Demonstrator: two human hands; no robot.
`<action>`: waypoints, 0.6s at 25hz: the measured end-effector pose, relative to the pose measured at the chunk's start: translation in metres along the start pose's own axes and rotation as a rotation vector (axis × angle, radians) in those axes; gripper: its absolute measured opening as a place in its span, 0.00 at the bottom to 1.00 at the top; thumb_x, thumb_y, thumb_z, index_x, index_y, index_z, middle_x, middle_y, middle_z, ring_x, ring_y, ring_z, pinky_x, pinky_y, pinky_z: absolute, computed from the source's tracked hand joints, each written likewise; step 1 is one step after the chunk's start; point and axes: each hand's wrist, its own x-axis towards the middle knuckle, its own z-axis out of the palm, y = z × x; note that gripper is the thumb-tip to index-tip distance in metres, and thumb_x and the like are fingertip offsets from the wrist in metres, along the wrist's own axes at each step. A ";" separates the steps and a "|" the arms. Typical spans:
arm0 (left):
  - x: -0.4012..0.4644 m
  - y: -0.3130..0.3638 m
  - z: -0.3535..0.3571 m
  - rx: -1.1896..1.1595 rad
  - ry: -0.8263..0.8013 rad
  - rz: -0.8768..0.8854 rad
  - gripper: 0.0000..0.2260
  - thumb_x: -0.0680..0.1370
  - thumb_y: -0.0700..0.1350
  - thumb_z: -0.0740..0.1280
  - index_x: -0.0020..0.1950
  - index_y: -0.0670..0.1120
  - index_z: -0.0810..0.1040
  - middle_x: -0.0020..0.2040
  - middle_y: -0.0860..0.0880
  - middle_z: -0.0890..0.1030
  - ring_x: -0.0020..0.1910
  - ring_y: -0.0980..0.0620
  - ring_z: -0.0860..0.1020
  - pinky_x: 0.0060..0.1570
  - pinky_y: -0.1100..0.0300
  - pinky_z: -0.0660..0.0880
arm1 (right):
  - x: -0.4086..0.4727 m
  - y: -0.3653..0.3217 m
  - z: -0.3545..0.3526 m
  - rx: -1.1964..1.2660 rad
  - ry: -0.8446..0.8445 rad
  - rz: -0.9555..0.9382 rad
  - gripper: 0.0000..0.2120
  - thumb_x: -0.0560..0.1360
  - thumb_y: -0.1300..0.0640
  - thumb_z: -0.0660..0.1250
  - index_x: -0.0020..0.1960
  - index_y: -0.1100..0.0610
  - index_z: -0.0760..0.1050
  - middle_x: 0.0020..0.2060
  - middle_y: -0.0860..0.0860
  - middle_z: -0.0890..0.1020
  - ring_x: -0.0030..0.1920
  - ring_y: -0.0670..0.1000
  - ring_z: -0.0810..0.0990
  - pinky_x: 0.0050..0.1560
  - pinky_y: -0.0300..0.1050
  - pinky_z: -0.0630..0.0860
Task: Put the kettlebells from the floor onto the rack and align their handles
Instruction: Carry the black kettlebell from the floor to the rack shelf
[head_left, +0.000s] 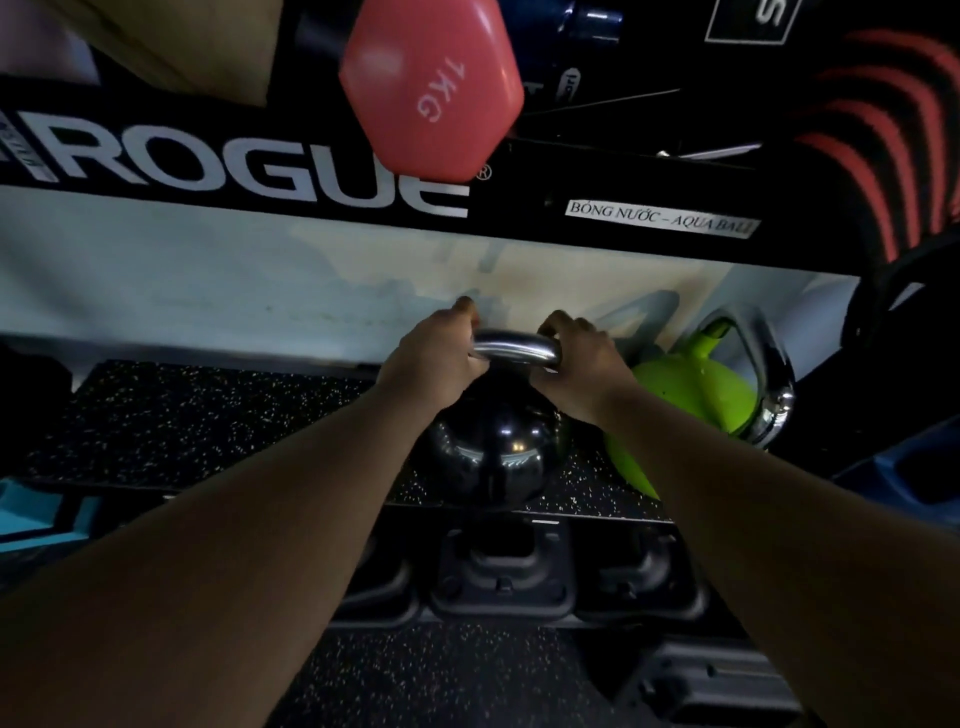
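A glossy black kettlebell (493, 457) with a chrome handle (514, 349) stands on the speckled rubber shelf of the rack (208, 421), near its front edge. My left hand (434, 358) grips the left end of that handle and my right hand (584, 364) grips the right end. To its right on the same shelf a lime-green kettlebell (691, 389) leans with its chrome handle (769, 364) turned toward the right. My two forearms cross the lower part of the view.
The black upper rack beam (260, 171) with white lettering runs overhead. A pink 1 kg dumbbell (431, 88) sticks out above it. Black square-handled weights (501, 566) sit on the lower level. A blue object (914, 467) lies at the right, a teal one (31, 509) at the left.
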 end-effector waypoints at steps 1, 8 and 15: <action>-0.005 -0.005 -0.002 -0.060 -0.012 -0.025 0.20 0.74 0.47 0.72 0.63 0.47 0.71 0.54 0.45 0.78 0.49 0.47 0.78 0.47 0.53 0.77 | -0.004 -0.003 -0.004 -0.045 0.002 -0.036 0.23 0.70 0.54 0.71 0.64 0.51 0.69 0.58 0.56 0.75 0.60 0.60 0.72 0.56 0.51 0.71; -0.110 -0.056 -0.044 0.072 -0.031 -0.153 0.27 0.74 0.52 0.71 0.71 0.49 0.68 0.68 0.45 0.73 0.67 0.45 0.71 0.65 0.42 0.70 | -0.044 -0.052 -0.008 -0.180 0.047 -0.468 0.24 0.70 0.48 0.68 0.65 0.49 0.71 0.62 0.53 0.72 0.66 0.58 0.65 0.68 0.55 0.62; -0.309 -0.104 -0.104 0.144 -0.017 -0.350 0.19 0.72 0.47 0.70 0.63 0.51 0.76 0.61 0.48 0.78 0.58 0.47 0.78 0.56 0.50 0.76 | -0.132 -0.155 0.063 -0.141 -0.217 -0.812 0.19 0.74 0.47 0.65 0.64 0.48 0.72 0.60 0.52 0.75 0.64 0.57 0.69 0.62 0.55 0.66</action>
